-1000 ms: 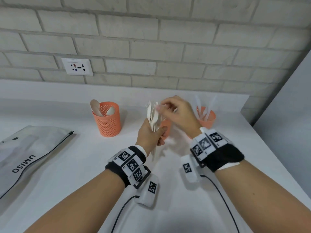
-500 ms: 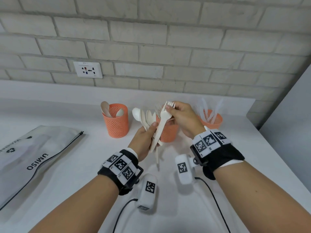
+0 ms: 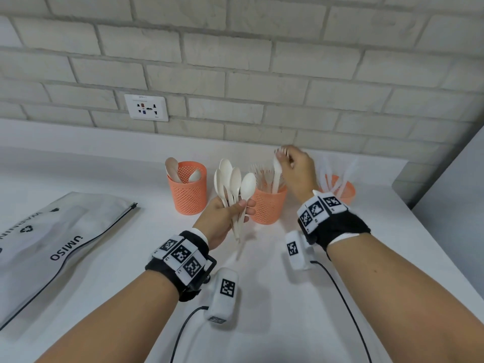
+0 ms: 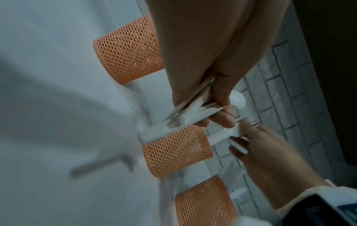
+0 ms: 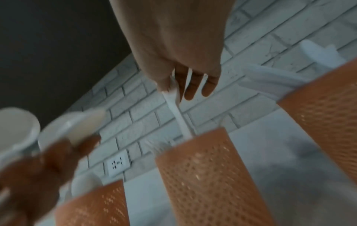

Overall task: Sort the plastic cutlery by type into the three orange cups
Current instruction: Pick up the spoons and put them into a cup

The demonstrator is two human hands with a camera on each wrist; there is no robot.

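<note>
Three orange mesh cups stand in a row on the white table. The left cup holds spoons, the middle cup forks, the right cup knives. In front of the left and middle cups my left hand grips a fanned bunch of white spoons by their handles. My right hand is above the middle cup and pinches a white fork by its head. The fork hangs upright, with its handle end inside the middle cup.
A translucent zip bag printed UMISO lies at the table's left. A wall socket sits in the brick wall above a low ledge behind the cups. A grey panel borders the table's right side.
My right hand has drawn the fork out of the bunch and carried it right and up over the middle cup. The left hand has kept its grip on the spoons.
</note>
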